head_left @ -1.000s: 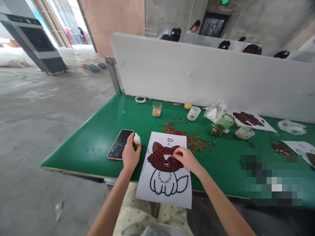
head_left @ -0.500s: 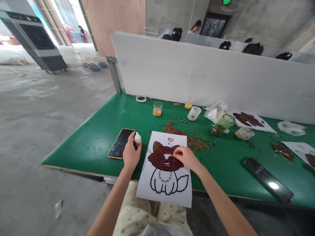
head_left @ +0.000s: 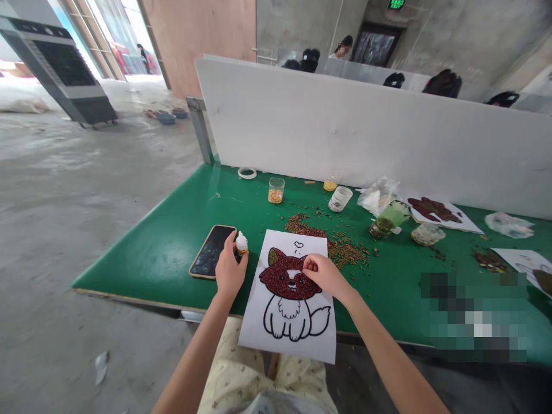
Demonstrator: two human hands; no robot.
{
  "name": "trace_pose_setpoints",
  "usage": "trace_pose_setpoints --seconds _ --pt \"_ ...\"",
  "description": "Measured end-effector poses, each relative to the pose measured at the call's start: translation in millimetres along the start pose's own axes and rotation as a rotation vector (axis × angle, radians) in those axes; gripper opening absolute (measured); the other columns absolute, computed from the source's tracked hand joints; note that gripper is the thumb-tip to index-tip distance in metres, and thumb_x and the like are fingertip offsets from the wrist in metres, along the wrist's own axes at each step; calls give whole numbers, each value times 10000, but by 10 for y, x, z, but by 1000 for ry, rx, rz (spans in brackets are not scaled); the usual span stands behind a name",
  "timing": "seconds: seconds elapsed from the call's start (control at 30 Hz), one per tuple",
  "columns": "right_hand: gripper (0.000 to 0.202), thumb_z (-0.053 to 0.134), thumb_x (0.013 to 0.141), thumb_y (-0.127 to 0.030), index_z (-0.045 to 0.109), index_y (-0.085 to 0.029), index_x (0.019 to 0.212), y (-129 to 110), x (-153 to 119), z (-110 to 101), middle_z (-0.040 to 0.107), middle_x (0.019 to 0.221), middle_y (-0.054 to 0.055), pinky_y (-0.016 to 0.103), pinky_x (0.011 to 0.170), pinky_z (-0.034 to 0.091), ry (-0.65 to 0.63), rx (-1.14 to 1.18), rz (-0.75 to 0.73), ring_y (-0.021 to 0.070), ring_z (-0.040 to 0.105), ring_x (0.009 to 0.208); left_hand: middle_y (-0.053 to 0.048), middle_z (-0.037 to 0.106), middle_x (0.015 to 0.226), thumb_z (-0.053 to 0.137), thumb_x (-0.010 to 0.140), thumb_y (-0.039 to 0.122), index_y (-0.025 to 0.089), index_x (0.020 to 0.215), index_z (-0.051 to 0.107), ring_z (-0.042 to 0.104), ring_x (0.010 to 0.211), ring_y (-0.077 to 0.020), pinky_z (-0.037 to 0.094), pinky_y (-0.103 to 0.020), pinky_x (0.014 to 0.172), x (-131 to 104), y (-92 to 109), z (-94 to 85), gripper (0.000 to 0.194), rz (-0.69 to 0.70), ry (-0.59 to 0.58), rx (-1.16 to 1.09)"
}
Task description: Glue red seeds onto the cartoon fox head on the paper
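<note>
A sheet of paper with an outlined fox-like animal point(head_left: 288, 322) lies at the front edge of the table, its lower end hanging over. The animal's head is covered in dark red grains, with greenish ones in one ear. My right hand point(head_left: 321, 273) rests on the right side of the head, fingertips pinched together; whatever is between them is hidden. My left hand point(head_left: 230, 267) is closed round a small white glue bottle point(head_left: 242, 244), held upright left of the sheet. Beyond the paper lie loose red seeds point(head_left: 302, 224) and greenish seeds point(head_left: 349, 253).
A phone point(head_left: 209, 256) lies beside my left hand. Farther back stand a cup of orange kernels point(head_left: 276, 191), a clear cup point(head_left: 340, 199) and a tipped green-tinted cup point(head_left: 390, 218). A white partition point(head_left: 345, 132) borders the green table point(head_left: 164, 236). People sit beyond it.
My two hands, the bottle and the paper stay practically in place. The area at the right that showed a dark device is now pixelated.
</note>
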State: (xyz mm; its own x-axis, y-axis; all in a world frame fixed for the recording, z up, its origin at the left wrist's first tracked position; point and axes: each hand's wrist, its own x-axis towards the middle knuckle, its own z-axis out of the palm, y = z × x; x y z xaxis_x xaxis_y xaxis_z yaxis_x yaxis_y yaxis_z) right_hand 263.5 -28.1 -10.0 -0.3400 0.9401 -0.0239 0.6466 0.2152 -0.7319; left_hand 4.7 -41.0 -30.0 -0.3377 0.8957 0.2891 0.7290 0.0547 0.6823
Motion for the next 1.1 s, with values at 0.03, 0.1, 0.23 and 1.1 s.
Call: trace_pose_setpoints --seconds 0.03,0.1,0.23,1.1 --pt "45 506 700 -159 510 -201 686 -1 -3 4 521 677 -13 252 595 359 0 0 1 136 483 636 -69 634 1026 533 806 231 209 1342 352 598 837 -207 448 -299 688 0 1 -1 566 -2 1 3" --pt "51 499 700 -153 504 -201 683 -6 -11 10 515 678 -13 254 601 359 2 -5 1 138 484 643 -66 633 1026 535 805 232 207 1341 351 595 841 -211 446 -302 688 -1 -1 0 568 -3 1 7" --pt "64 487 701 -142 497 -200 677 -17 -34 23 516 694 -6 258 619 363 18 -20 -16 144 489 667 -65 631 1034 530 808 235 205 1344 344 591 853 -211 446 -304 695 -5 -10 3 568 8 0 1" --pt "110 464 686 -91 468 -201 684 -34 -91 142 500 724 5 266 657 350 134 -108 -65 154 464 724 -71 632 1036 527 808 239 203 1344 344 600 820 -195 456 -303 698 -14 -6 -1 568 11 1 -1"
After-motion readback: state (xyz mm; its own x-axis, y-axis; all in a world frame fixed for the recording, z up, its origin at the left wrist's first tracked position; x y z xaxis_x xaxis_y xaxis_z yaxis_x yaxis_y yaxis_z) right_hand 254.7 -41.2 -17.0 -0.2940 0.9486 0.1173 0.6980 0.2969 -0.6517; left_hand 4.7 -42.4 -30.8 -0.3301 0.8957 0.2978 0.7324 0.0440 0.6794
